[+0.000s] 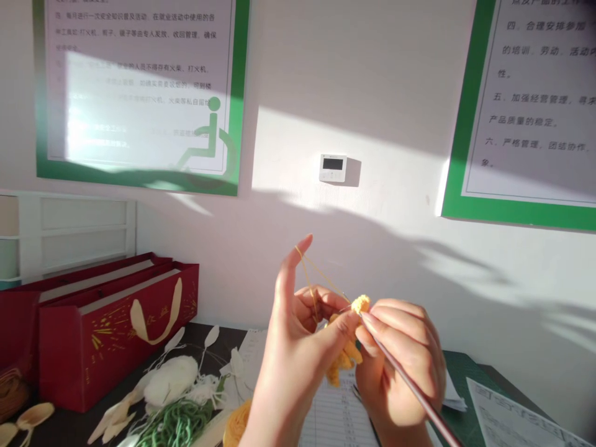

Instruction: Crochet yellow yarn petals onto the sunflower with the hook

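Observation:
My left hand (298, 329) is raised in the middle of the view, pinching a small yellow crocheted piece (343, 355) between thumb and fingers. Its index finger points up, with a thin yellow yarn strand (317, 270) looped around it. My right hand (401, 363) grips a long slim crochet hook (414, 386) like a pencil. Its tip meets the top of the yellow piece, and its shaft runs down to the lower right. Part of the yellow piece is hidden behind my fingers.
Below my hands lies a printed ruled sheet (336, 416), with a yellow yarn ball (237, 424) at its left. Further left are white fluffy yarn (170, 380), green yarn (177, 423) and red gift boxes (116, 335). Posters hang on the wall behind.

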{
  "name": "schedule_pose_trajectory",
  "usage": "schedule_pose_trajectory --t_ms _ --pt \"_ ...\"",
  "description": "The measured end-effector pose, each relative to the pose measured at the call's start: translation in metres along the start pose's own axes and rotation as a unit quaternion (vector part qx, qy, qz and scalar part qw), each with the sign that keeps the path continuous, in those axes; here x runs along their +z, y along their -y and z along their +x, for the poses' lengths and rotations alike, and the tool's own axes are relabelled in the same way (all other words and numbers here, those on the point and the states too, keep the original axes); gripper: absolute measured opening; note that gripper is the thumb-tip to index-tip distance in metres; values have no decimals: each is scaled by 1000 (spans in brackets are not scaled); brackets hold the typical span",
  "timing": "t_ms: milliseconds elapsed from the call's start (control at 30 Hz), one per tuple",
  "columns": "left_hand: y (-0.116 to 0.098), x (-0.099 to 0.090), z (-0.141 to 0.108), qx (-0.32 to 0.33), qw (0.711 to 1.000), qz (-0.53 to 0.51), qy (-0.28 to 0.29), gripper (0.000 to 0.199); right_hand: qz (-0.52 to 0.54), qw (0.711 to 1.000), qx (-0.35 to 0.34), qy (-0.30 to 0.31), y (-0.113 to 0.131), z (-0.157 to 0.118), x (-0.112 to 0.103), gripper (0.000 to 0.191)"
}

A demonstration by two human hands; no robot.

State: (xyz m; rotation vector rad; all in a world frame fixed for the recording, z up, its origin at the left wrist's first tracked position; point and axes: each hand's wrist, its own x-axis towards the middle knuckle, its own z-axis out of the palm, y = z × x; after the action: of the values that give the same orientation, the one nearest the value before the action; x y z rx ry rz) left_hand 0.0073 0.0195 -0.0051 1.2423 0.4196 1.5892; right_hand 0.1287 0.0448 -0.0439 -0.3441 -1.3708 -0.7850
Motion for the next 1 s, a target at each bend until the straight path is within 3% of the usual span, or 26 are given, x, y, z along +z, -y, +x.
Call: schedule_pose_trajectory --t_ms 133,300,400,500,567,633,700,800,933,1000 --pt "-2 -4 2 1 996 87 -37 85 6 997 26 71 -3 14 -13 17" --pt "-4 -11 5 -26 994 101 11 82 107 964 223 92 -8 12 -24 11" --pt "-6 -14 7 -50 995 74 51 83 166 919 344 96 -11 12 -25 15" --pt "-8 -17 9 -72 994 35 76 81 296 834 452 107 -15 12 -21 25" --pt "-9 -19 9 -77 994 11 76 83 372 778 491 119 -17 10 -15 27" --pt "-9 -20 10 -80 994 -9 73 87 411 763 484 122 -17 7 -8 24" --pt "-8 -22 11 -86 993 -24 76 90 421 789 434 111 -15 4 -2 18" --pt "-6 -21 10 -92 992 -42 79 92 381 851 352 81 -10 3 2 3" --pt "-4 -13 7 -87 994 -33 51 95 200 961 183 47 -10 4 -3 25" --pt "-3 -9 5 -75 997 -24 22 95 96 989 96 49 -13 4 -7 34"
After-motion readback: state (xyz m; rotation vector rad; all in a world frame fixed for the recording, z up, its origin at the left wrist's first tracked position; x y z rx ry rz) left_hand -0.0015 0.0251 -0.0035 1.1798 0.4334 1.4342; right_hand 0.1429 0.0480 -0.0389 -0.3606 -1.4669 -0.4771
